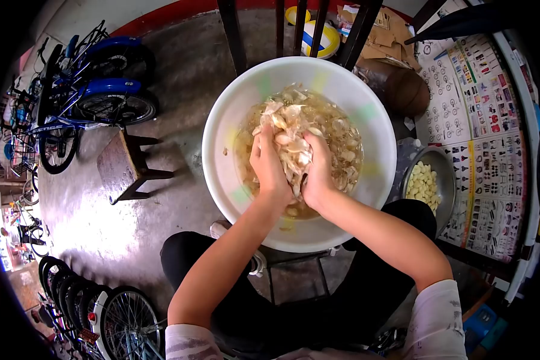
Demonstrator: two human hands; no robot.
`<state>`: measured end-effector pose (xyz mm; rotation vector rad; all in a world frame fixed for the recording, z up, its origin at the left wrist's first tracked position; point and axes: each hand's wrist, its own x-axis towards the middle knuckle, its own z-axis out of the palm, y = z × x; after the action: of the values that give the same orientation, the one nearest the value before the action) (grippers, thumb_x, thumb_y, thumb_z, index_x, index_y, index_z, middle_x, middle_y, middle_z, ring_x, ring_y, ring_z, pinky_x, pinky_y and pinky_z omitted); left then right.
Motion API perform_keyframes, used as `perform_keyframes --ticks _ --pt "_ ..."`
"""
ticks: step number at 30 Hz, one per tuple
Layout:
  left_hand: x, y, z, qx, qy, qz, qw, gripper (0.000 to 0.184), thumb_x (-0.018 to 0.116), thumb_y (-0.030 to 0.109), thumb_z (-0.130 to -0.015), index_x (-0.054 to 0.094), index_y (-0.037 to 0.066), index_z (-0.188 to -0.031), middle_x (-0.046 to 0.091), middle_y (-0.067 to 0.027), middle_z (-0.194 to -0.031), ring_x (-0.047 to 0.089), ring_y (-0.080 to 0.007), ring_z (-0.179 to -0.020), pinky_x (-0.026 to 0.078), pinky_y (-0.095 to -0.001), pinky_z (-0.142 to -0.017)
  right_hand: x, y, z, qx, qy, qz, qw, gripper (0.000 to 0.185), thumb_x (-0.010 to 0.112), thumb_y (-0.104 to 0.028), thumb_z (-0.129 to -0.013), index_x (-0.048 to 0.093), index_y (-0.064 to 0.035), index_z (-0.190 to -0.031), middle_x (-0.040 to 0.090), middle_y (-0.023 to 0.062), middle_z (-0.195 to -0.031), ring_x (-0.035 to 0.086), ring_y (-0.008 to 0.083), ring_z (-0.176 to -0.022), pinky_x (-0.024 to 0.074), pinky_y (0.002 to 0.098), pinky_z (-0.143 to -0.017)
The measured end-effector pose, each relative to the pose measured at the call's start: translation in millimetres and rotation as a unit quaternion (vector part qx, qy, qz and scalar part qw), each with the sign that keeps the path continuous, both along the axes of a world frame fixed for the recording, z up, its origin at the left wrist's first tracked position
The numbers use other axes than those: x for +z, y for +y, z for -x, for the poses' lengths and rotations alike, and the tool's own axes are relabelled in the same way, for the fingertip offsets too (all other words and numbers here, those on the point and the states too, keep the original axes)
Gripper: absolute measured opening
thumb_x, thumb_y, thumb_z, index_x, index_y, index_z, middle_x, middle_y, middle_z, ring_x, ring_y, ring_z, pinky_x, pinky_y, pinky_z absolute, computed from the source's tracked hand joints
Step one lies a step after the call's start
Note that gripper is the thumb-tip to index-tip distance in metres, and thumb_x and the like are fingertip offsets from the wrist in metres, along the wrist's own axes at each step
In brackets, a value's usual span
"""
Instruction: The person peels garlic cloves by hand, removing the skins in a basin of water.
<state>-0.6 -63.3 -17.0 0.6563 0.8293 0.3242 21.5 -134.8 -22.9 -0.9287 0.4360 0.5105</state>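
Observation:
A wide white plastic basin (pixel 222 120) stands before my knees, holding brownish water with many garlic cloves and loose papery skins (pixel 342 144) in it. My left hand (pixel 269 165) and my right hand (pixel 318 168) are cupped together over the water. Between them they hold a heap of garlic cloves (pixel 291 141) with pale, flaky skins. The palms face each other, and the heap rises above the fingers. Some fingertips are hidden behind the garlic. To the right of the basin, a metal bowl (pixel 449 180) contains peeled garlic cloves (pixel 423 185).
A small wooden stool (pixel 121 165) stands on the floor at left, with blue bicycles (pixel 111 87) behind it. Bike wheels (pixel 129 324) line the lower left. A brown ball (pixel 407 92), a yellow and white ball (pixel 319 39) and a printed poster board (pixel 474 144) are beyond the basin and at right.

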Motion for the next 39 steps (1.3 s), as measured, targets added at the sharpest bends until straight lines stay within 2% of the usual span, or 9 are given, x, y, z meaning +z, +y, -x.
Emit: perform_keyframes --ticks 5,8,10,15,23,28,33,37,39 --pt "9.5 -4.7 13.3 -0.001 -0.039 0.006 0.999 0.039 0.048 0.032 -0.100 0.055 0.004 -0.127 0.063 -0.0105 -0.118 0.065 -0.0212 -0.102 0.055 -0.0359 -0.088 -3.4 -12.3 9.1 0.019 0.018 -0.071 0.997 0.034 0.058 -0.029 -0.093 0.054 -0.0045 -0.117 0.059 0.0061 -0.111 0.058 0.0178 -0.105 0.0462 0.0352 -0.094" --pt "8.7 -2.5 17.5 -0.012 -0.027 0.001 1.000 0.042 0.049 0.034 -0.100 0.053 0.004 -0.129 0.063 -0.0108 -0.118 0.065 -0.0220 -0.102 0.055 -0.0363 -0.088 4.8 -13.7 10.1 0.047 0.039 -0.075 0.995 0.043 0.052 -0.037 -0.095 0.056 -0.0050 -0.123 0.064 0.0084 -0.119 0.062 0.0226 -0.110 0.0488 0.0389 -0.098" --pt "4.2 -3.2 22.4 0.003 -0.027 0.055 0.998 0.031 0.056 0.032 -0.099 0.060 0.005 -0.115 0.063 -0.0065 -0.109 0.063 -0.0165 -0.096 0.053 -0.0316 -0.083 -0.1 -18.0 13.7 0.058 0.046 -0.067 0.995 0.043 0.052 -0.037 -0.095 0.056 -0.0050 -0.124 0.064 0.0084 -0.120 0.062 0.0228 -0.111 0.0487 0.0391 -0.098" --pt "-11.8 -3.5 38.7 -0.017 -0.022 0.072 0.997 0.034 0.057 0.033 -0.098 0.058 0.005 -0.118 0.063 -0.0069 -0.111 0.063 -0.0166 -0.096 0.053 -0.0330 -0.084 5.7 -23.3 25.4 0.080 0.019 -0.028 0.996 0.042 0.054 -0.037 -0.095 0.056 -0.0066 -0.124 0.063 0.0080 -0.121 0.063 0.0216 -0.110 0.0494 0.0381 -0.097" --pt "-4.7 19.0 41.2 -0.154 -0.025 0.175 0.972 0.051 0.050 0.039 -0.096 0.049 0.004 -0.132 0.060 -0.0149 -0.121 0.063 -0.0268 -0.110 0.053 -0.0409 -0.095 1.0 -34.8 7.3 0.109 0.130 -0.065 0.983 0.033 0.057 -0.033 -0.094 0.059 -0.0070 -0.114 0.065 0.0073 -0.108 0.065 0.0219 -0.101 0.0529 0.0404 -0.090" --pt "7.3 40.9 39.7 -0.249 0.020 0.164 0.954 0.062 0.050 0.046 -0.092 0.046 0.004 -0.137 0.058 -0.0189 -0.127 0.063 -0.0309 -0.109 0.053 -0.0442 -0.096 8.9 -42.6 -3.9 0.188 0.141 -0.077 0.969 0.047 0.055 -0.041 -0.093 0.057 -0.0103 -0.129 0.064 0.0088 -0.123 0.062 0.0259 -0.113 0.0475 0.0427 -0.100" --pt "20.5 43.4 37.6 -0.297 0.062 0.143 0.942 0.062 0.052 0.047 -0.093 0.047 0.003 -0.136 0.060 -0.0183 -0.122 0.065 -0.0297 -0.105 0.056 -0.0450 -0.091 12.2 -49.2 -19.1 0.231 0.132 -0.059 0.962 0.044 0.053 -0.037 -0.096 0.057 -0.0070 -0.127 0.065 0.0100 -0.120 0.066 0.0248 -0.107 0.0521 0.0410 -0.095" --pt "11.5 40.4 38.2 -0.311 0.049 0.080 0.946 0.056 0.052 0.044 -0.095 0.049 0.002 -0.132 0.063 -0.0160 -0.116 0.066 -0.0264 -0.103 0.057 -0.0449 -0.088 5.8 -56.7 -38.5 0.321 0.088 0.081 0.940 0.042 0.054 -0.033 -0.095 0.058 -0.0041 -0.126 0.067 0.0102 -0.114 0.070 0.0234 -0.093 0.0573 0.0387 -0.082" --pt "18.3 40.7 37.3 -0.308 0.051 0.087 0.946 0.053 0.051 0.043 -0.096 0.050 0.003 -0.130 0.064 -0.0148 -0.114 0.067 -0.0249 -0.102 0.058 -0.0434 -0.087 -5.4 -60.1 -48.2 0.489 -0.133 0.368 0.779 0.040 0.056 -0.030 -0.093 0.061 -0.0045 -0.123 0.068 0.0099 -0.107 0.070 0.0254 -0.088 0.0567 0.0407 -0.081"
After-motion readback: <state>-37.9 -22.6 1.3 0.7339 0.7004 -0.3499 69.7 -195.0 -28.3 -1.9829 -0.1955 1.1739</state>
